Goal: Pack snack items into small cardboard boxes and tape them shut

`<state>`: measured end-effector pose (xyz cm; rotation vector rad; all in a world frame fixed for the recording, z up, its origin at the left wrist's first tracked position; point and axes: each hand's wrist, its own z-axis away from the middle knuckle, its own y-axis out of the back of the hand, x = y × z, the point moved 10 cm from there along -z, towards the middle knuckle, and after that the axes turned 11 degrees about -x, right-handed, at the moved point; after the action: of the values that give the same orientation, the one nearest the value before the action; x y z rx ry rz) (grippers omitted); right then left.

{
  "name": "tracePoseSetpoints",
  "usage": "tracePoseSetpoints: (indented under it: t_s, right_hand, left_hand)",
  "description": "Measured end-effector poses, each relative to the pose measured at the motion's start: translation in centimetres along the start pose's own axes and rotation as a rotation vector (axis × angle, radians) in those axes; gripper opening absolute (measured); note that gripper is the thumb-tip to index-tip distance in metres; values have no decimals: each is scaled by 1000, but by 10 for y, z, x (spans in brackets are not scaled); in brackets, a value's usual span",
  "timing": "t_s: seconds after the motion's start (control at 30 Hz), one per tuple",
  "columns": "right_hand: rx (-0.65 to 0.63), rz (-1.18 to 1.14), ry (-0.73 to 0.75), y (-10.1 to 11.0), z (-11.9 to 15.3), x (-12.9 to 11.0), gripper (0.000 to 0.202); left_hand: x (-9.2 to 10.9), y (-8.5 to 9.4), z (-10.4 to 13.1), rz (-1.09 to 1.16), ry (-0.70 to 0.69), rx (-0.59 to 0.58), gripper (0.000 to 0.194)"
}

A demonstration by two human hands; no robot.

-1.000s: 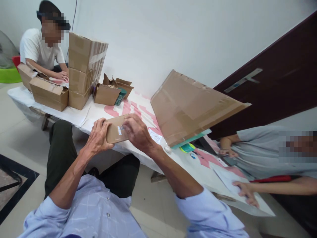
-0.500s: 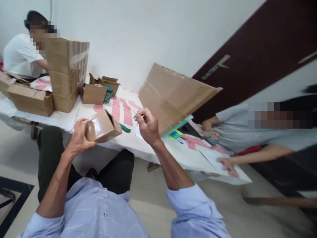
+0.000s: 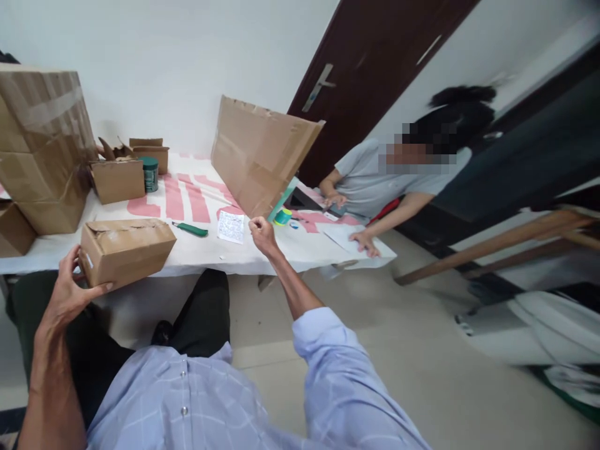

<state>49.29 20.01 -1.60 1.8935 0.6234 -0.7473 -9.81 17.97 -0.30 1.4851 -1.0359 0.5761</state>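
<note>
left hand clamps the small carton at the surface edge; keep it level. right hand, fingers pinched together, hovers right of the carton, near the printed slip.

Small brown cardboard box, flaps closed, lying lengthwise and slightly tilted at the table's near edge, white label on its end

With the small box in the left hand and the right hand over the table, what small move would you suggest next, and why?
Probably lower the right hand onto the printed slip just beside it: the left hand grips the closed small box, and that slip lies nearest the right fingers.
</note>
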Motion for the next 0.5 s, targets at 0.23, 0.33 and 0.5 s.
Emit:
tracePoseSetpoints:
  t_s: [0.23,0.33,0.5]
  right_hand:
    - [-37,-19,-95,-34,-9,29,7]
    - [-121,-33,-87,-58,-21,29,6]
    - [-226,-52,-89,-89,-41,29,7]
  left_hand:
    - [-5,1,-4,85,34,-1,124]
    - [-3,1,-6,92,35,-4,122]
    - [1,2,-6,79,58,4,123]
